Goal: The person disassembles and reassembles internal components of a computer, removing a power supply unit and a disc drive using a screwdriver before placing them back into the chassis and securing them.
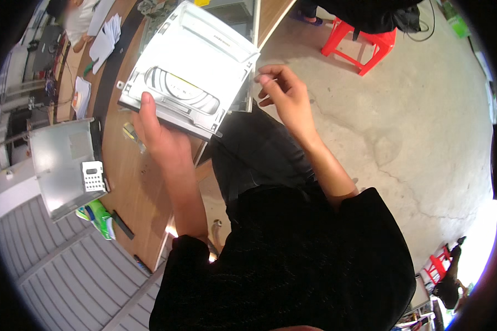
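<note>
Fingers of the left hand (163,140) clasp the silver drive (196,58) by its lower edge, thumb on its face, upper left of centre in the frame; those of the right hand (290,99) curl loosely near its right edge, contact unclear to me; watching remotely, I judge this edge hold could let it tip and drop; the metal case (257,25) behind hides its contents; the shallow silver tray (52,160), far left, bears a white perforated piece (93,176).
</note>
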The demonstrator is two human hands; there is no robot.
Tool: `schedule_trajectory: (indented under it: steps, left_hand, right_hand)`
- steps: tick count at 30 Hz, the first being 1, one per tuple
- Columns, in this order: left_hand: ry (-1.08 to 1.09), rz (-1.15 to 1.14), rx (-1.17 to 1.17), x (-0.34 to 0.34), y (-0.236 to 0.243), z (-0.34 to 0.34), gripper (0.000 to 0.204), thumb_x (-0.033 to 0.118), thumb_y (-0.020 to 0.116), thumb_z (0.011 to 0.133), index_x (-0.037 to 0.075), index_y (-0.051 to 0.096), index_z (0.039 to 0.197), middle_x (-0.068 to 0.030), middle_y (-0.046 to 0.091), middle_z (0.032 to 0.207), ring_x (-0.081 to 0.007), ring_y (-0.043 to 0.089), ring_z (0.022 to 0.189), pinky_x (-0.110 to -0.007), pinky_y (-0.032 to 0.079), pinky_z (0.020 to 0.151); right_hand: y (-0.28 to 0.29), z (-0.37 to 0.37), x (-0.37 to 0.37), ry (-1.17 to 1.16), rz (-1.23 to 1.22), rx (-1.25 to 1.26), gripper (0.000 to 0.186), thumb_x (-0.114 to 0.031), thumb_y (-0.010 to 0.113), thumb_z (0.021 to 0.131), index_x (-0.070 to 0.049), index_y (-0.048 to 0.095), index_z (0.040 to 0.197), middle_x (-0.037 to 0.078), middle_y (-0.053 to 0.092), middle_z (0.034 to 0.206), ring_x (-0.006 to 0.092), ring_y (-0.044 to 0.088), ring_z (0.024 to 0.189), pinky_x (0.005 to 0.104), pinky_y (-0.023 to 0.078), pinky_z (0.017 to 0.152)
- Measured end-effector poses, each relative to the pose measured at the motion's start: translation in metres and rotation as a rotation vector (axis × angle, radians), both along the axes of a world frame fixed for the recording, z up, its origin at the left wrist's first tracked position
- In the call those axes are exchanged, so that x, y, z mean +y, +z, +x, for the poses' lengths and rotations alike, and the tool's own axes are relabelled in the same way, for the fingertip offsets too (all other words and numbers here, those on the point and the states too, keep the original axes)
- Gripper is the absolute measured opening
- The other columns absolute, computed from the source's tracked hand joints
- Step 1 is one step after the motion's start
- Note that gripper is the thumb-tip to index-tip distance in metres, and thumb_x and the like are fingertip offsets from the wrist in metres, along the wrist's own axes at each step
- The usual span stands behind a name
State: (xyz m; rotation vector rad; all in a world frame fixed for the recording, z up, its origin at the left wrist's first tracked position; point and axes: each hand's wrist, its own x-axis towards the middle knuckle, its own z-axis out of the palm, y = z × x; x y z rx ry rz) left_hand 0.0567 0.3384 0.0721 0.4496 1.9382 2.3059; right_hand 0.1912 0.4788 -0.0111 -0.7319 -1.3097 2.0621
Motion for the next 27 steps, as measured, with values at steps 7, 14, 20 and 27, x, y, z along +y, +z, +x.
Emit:
schedule_trajectory:
  steps: [7, 14, 20, 27]
  left_hand:
    - [-0.038, 0.127, -0.022, 0.026, -0.003, 0.016, 0.048, 0.019, 0.059, 0.095, -0.008, 0.042, 0.132, -0.0198, 0.055, 0.126, -0.0245, 0.058, 0.113, -0.038, 0.05, 0.095]
    - [0.023, 0.01, 0.189, 0.046, -0.01, 0.037, 0.055, 0.018, 0.056, 0.095, -0.007, 0.036, 0.139, -0.0218, 0.048, 0.135, -0.0293, 0.053, 0.123, -0.042, 0.047, 0.1]
    - [-0.011, 0.026, 0.27, 0.048, -0.013, 0.048, 0.051, 0.015, 0.055, 0.095, -0.004, 0.037, 0.139, -0.0214, 0.048, 0.136, -0.0297, 0.053, 0.122, -0.043, 0.047, 0.101]
    - [-0.021, 0.047, 0.256, 0.05, -0.016, 0.049, 0.049, 0.012, 0.058, 0.094, -0.006, 0.039, 0.135, -0.0217, 0.051, 0.133, -0.0305, 0.056, 0.119, -0.043, 0.049, 0.099]
  right_hand:
    - [0.002, 0.0, -0.006, -0.023, 0.092, 0.103, 0.032, -0.016, 0.061, 0.095, 0.002, 0.061, 0.122, 0.009, 0.069, 0.093, 0.015, 0.064, 0.082, 0.0291, 0.053, 0.07]
    - [-0.002, -0.006, 0.005, -0.072, 0.345, -0.005, 0.038, -0.017, 0.063, 0.092, 0.004, 0.061, 0.124, 0.014, 0.066, 0.103, 0.022, 0.065, 0.088, 0.0304, 0.051, 0.07]
    - [-0.006, -0.012, -0.002, -0.143, 0.338, 0.037, 0.04, -0.015, 0.065, 0.091, 0.006, 0.06, 0.124, 0.014, 0.065, 0.103, 0.0216, 0.065, 0.087, 0.0301, 0.051, 0.069]
    - [-0.004, -0.01, -0.005, -0.18, 0.336, 0.011, 0.039, -0.012, 0.067, 0.089, 0.007, 0.061, 0.122, 0.015, 0.065, 0.101, 0.0185, 0.064, 0.086, 0.0286, 0.051, 0.07]
